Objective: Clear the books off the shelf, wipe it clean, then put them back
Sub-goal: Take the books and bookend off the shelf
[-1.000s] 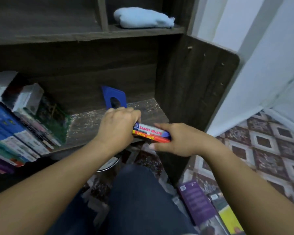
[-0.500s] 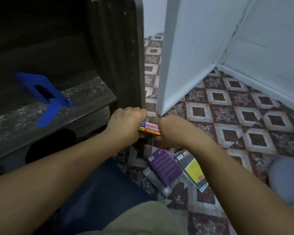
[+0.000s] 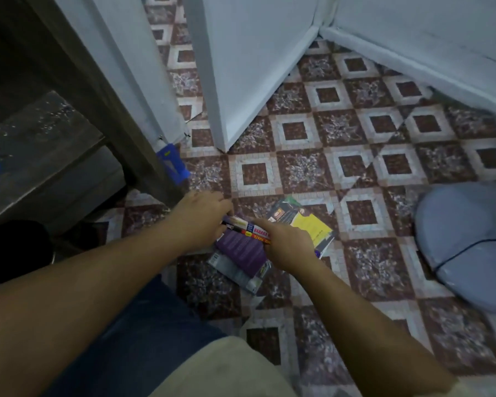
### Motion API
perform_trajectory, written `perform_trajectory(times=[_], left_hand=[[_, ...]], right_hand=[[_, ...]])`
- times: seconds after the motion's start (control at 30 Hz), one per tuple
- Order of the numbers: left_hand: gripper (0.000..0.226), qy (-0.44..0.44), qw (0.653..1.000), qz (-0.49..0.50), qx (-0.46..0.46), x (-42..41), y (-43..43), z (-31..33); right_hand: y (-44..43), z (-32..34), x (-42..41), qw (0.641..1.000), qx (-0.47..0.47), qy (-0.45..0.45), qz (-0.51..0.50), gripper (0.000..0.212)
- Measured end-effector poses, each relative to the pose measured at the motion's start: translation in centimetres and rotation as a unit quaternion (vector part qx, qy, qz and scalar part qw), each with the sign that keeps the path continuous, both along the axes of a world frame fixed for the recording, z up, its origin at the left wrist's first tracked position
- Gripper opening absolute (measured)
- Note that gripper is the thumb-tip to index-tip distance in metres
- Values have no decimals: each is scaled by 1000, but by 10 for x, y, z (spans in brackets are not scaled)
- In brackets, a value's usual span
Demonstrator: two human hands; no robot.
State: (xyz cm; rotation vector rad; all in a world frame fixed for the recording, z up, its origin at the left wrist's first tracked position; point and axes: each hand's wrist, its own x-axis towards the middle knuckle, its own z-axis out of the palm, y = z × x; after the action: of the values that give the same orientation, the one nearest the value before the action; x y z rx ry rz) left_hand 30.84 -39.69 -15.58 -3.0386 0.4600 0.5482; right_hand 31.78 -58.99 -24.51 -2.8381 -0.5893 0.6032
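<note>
Both ends of the book stack (image 3: 248,230) (spines upward) sit clamped in fingers of left hand (image 3: 201,216) and right hand (image 3: 287,245); its length runs left to right.

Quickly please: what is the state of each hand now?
Left hand: holds the small stack of books.
Right hand: holds the same stack.

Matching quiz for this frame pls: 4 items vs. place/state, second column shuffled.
Items
1. book stack
2. purple book
3. yellow book
4. grey-blue cushion

Place/state
A. on the floor, far right
B. gripped by left hand and right hand
C. flat on the floor, partly behind the right hand
D. flat on the floor, under the gripped stack

Pairs: 1-B, 2-D, 3-C, 4-A
</note>
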Motion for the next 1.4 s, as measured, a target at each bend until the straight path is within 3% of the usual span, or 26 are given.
perform_trajectory(times=[0.33,0.73,0.9,1.13,1.3,1.4], left_hand=[[27,-21,998,-35,-52,37,5,-33],[25,-6,996,-55,-67,39,18,-69],[28,-1,997,-45,-70,42,15,-76],[30,3,997,-28,-73,43,9,-82],[31,12,997,-12,-75,35,12,-71],[32,15,997,7,-72,30,18,-57]], right_hand=[[-14,-68,62,989,-59,-16,-132,63],[-30,-169,63,988,-101,-18,-119,72],[-27,-202,44,985,-80,102,-117,72],[-32,-210,50,963,-46,240,-118,96],[-33,-179,76,947,-77,305,-60,73],[-23,-157,76,964,-72,240,-93,57]])
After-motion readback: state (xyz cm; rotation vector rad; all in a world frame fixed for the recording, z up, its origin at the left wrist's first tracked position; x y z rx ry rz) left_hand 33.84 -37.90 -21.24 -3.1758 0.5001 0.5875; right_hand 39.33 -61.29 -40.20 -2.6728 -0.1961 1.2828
